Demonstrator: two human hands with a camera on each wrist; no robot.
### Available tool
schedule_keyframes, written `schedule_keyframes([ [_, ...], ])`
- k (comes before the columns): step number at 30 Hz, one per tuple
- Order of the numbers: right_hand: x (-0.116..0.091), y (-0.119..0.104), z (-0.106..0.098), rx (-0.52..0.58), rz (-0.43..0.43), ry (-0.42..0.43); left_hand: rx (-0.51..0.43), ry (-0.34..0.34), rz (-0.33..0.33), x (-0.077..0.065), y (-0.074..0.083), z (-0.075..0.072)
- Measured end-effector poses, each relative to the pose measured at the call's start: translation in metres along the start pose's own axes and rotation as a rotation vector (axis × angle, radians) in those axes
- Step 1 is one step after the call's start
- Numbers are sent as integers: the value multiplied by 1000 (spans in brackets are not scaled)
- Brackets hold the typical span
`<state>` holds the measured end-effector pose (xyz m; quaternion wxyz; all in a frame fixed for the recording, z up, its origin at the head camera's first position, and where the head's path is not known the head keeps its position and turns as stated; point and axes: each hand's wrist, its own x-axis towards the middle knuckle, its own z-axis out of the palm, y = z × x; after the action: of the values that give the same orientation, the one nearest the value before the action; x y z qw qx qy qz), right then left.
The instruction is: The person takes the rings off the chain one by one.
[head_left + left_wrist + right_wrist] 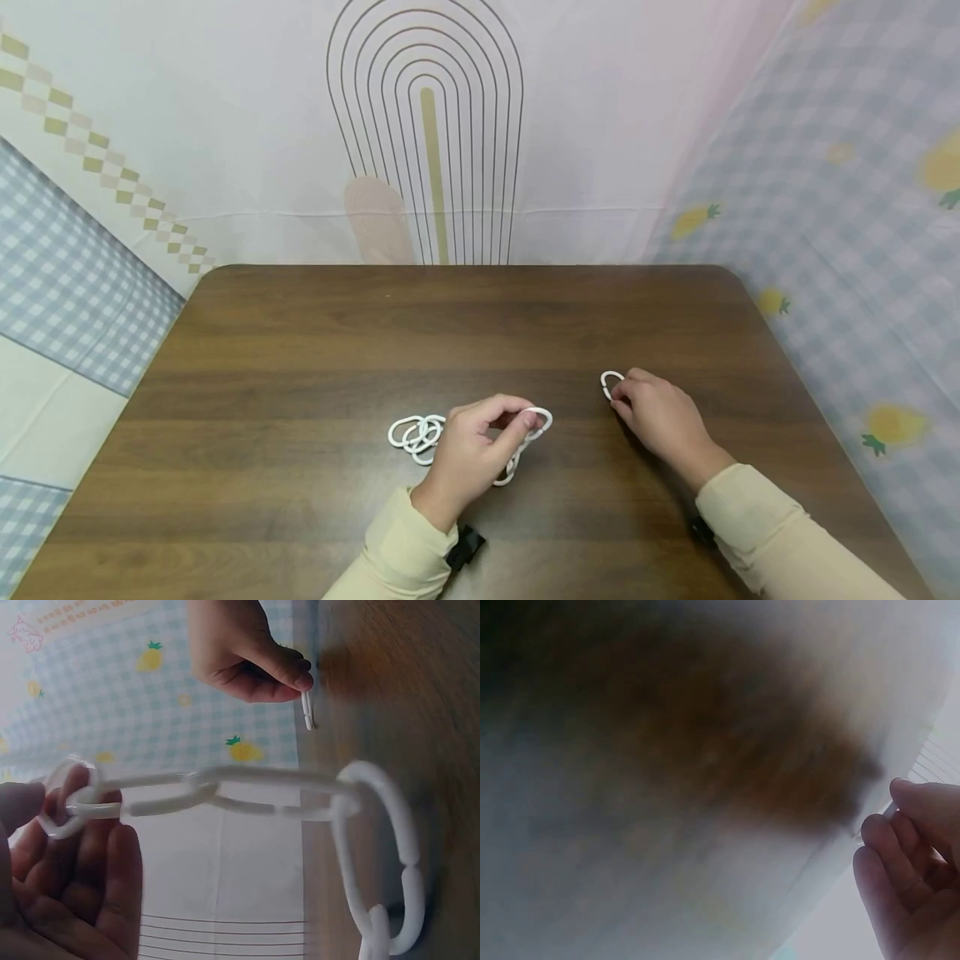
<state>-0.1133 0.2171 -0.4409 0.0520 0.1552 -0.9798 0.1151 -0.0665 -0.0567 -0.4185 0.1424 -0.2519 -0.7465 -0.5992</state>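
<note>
Between thumb and fingers, my left hand (pixel 467 454) pinches the end link of a white plastic chain (pixel 262 776). From there the chain hangs down toward the table, its oval links each showing a small split. More white links (pixel 406 419) lie overlapping on the table left of this hand, which hides part of the chain. To the right, my right hand (pixel 663 417) holds a single white link (pixel 603 383) by one side in its fingertips, close over the table and apart from the chain. In the left wrist view this loose link (pixel 307 712) appears edge-on.
The brown wooden table (pixel 300 342) has rounded far corners. Behind it hangs a pale cloth (pixel 600 125) with arch lines, and a checked cloth with pineapples (pixel 825 217) runs along the right side. A black strap (pixel 467 547) sits at the left wrist.
</note>
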Motion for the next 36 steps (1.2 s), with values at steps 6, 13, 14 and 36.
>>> schedule_keyframes([
  [6,2,1,-1,0,0,-8,60,4,-67,1,-1,1],
  [13,3,0,-2,-3,2,-19,189,-23,-69,2,-3,-3],
  [14,3,0,-2,-3,2,-19,193,-27,-74,2,-3,-3],
  [36,4,2,-1,-2,17,-28,79,-30,-137,2,-4,-3],
])
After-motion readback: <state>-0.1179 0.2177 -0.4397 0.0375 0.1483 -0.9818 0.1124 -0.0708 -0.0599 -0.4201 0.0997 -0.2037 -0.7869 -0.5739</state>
